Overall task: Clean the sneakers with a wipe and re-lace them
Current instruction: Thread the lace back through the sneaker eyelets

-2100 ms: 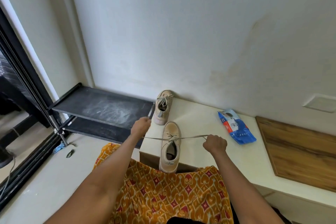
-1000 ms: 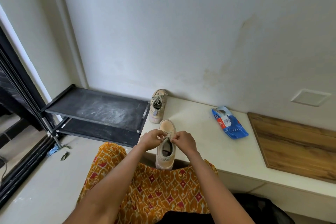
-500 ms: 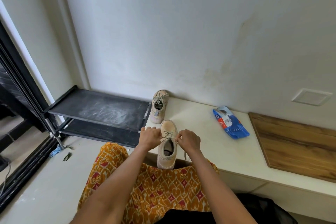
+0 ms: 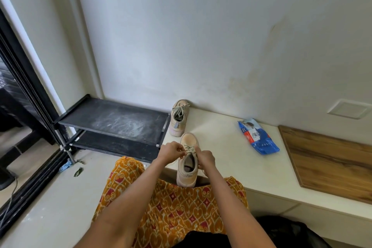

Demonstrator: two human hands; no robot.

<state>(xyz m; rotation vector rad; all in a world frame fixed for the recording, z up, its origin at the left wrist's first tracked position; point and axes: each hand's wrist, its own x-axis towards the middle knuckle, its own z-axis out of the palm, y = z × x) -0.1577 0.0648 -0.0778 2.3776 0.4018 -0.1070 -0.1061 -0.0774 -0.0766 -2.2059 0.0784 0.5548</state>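
A beige sneaker [image 4: 187, 175] stands at the front edge of the white bench [image 4: 225, 147], toe pointing to the wall, heel over my lap. My left hand [image 4: 172, 152] pinches the lace [image 4: 189, 148] at the left side of the tongue. On the right side my right hand [image 4: 206, 159] grips the other lace end, which hangs down beside the shoe. The second sneaker [image 4: 178, 118], laced with a bow, sits against the wall behind the first. A blue pack of wipes [image 4: 258, 137] lies on the bench to the right.
A black two-tier shoe rack [image 4: 112, 123] stands left of the bench. A wooden board [image 4: 330, 161] covers the bench's right part. A dark sliding-door frame [image 4: 26, 94] runs along the left. My patterned orange skirt [image 4: 171, 207] fills the foreground.
Two seconds ago both hands pulled the lace ends wide apart. They have come together over the sneaker's tongue and stay there, working the lace.
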